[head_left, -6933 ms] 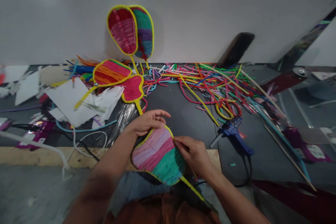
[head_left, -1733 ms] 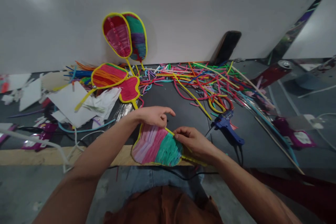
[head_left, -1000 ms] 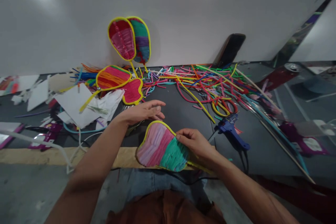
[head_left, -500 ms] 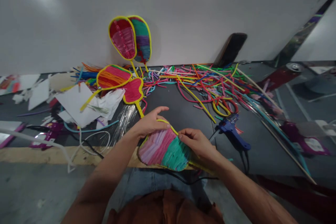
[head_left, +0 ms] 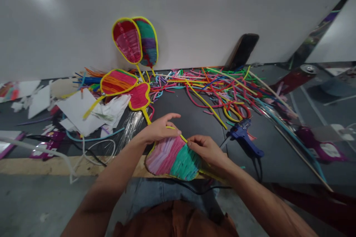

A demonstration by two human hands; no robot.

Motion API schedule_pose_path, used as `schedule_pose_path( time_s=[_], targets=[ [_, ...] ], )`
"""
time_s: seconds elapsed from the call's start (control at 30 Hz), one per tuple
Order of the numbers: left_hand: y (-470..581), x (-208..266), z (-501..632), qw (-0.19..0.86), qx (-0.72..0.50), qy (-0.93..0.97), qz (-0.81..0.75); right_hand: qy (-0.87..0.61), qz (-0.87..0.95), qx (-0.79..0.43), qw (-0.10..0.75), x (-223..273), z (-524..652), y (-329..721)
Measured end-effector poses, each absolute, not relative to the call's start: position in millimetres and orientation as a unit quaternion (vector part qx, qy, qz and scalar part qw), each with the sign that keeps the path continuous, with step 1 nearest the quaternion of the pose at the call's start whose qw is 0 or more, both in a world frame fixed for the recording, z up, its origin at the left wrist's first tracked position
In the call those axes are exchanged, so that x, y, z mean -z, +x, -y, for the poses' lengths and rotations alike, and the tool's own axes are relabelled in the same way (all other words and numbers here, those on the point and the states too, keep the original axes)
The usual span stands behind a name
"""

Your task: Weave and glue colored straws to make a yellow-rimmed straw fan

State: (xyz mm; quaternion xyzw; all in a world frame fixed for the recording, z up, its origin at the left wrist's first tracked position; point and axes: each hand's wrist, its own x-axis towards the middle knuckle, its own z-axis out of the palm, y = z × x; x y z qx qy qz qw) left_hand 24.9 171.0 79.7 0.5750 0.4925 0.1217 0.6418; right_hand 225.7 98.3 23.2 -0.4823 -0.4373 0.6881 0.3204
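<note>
1. Head view: your striped fan (head_left: 174,159), lilac, pink and green inside a yellow rim (head_left: 183,138), sits over the near edge of the table (head_left: 180,107), above the pale wooden strip (head_left: 55,164)

2. Your right hand (head_left: 206,151) pinches that rim between thumb and forefinger, on the fan's right side, with the other fingers curled in

3. Your left hand (head_left: 159,130) is at the fan's far edge, thumb laid along the rim and index finger stretched out clear of it; your remaining fingers are hidden, so I cannot tell whether they grip

4. Below your right wrist you have the fan's yellow handle (head_left: 213,174), partly covered

5. On your right lies a blue glue gun (head_left: 246,139), its nozzle towards your right hand

6. Ahead of you, coloured pipe cleaners (head_left: 211,81) spread along the foot of the wall (head_left: 194,14), where a dark phone (head_left: 243,50) leans

7. To your left, an orange-streaked fan (head_left: 118,83) and a pink fan (head_left: 139,97) lie beside white paper (head_left: 80,109)

8. Behind those, you see a red fan (head_left: 128,40) overlapping a green fan (head_left: 150,42), both leaning against the wall
</note>
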Motion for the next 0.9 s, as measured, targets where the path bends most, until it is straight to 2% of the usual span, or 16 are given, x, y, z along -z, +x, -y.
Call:
schedule_pose_path(
  time_s=[0.3, 0.63, 0.7, 0.77, 0.83, 0.9],
  targets=[
    [42, -91, -192, 0.587, 0.02, 0.671, -0.452, -0.482, 0.484, -0.665, 0.301, -23, -104, 226],
    [43, -85, -196, 0.615, 0.02, 0.651, -0.445, -0.501, 0.549, -0.598, 0.301, -34, -99, 234],
    [43, -86, -196, 0.621, 0.024, 0.646, -0.443, -0.515, 0.595, -0.542, 0.294, -37, -98, 242],
    [43, -87, -197, 0.622, 0.026, 0.646, -0.443, -0.549, 0.655, -0.432, 0.288, -39, -97, 257],
    [42, -86, -198, 0.621, 0.028, 0.646, -0.443, -0.599, 0.704, -0.26, 0.278, -41, -96, 279],
    [42, -84, -199, 0.625, 0.027, 0.643, -0.442, -0.642, 0.726, -0.076, 0.234, -41, -94, 305]
  ],
)
